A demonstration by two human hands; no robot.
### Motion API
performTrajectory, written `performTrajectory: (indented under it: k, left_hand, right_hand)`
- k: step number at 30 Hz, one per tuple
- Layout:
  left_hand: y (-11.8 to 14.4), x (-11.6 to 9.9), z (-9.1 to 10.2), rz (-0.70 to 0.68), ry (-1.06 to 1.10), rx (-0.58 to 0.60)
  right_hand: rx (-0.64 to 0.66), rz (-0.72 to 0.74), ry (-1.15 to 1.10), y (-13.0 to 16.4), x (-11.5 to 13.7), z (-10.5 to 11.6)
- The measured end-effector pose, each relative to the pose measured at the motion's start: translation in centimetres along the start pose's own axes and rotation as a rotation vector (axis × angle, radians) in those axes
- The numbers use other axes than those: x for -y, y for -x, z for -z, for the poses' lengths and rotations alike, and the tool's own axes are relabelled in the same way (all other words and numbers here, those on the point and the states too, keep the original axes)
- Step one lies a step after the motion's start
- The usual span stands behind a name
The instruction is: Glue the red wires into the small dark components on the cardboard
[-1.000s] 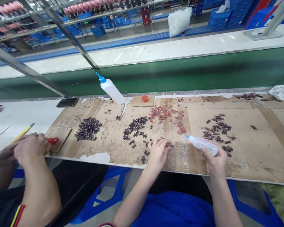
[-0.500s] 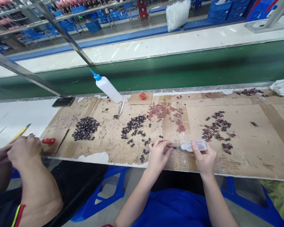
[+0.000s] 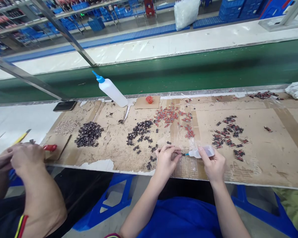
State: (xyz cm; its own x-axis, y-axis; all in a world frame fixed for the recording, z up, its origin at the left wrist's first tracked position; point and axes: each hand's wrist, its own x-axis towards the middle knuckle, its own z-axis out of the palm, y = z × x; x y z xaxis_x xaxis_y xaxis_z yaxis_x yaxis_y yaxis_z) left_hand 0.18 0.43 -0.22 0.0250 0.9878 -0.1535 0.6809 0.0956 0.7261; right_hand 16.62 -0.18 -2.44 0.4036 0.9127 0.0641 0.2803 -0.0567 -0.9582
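A right hand (image 3: 213,163) grips a small squeeze bottle (image 3: 201,152) near the cardboard mat's (image 3: 263,158) front edge, nozzle toward nine o'clock, meeting what appears a tiny dark part (image 3: 180,153) pinched by the left hand (image 3: 165,160).

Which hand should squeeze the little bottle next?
Probably the right hand: it already grips the little bottle, whose blue tip meets the small part pinched by the left hand.
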Motion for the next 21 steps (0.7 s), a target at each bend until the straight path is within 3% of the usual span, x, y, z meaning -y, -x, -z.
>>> performTrajectory:
  k: [8, 21]
  left_hand:
    - [-0.06, -0.45, 0.24, 0.035, -0.009, 0.01]
    - [-0.04, -0.68, 0.37, 0.024, -0.019, 0.003]
  right_hand:
    - [-0.055, -0.025, -0.027, -0.01, -0.01, 0.21]
    - [-0.008, -0.023, -0.037, 0.04, 0.0, -0.15]
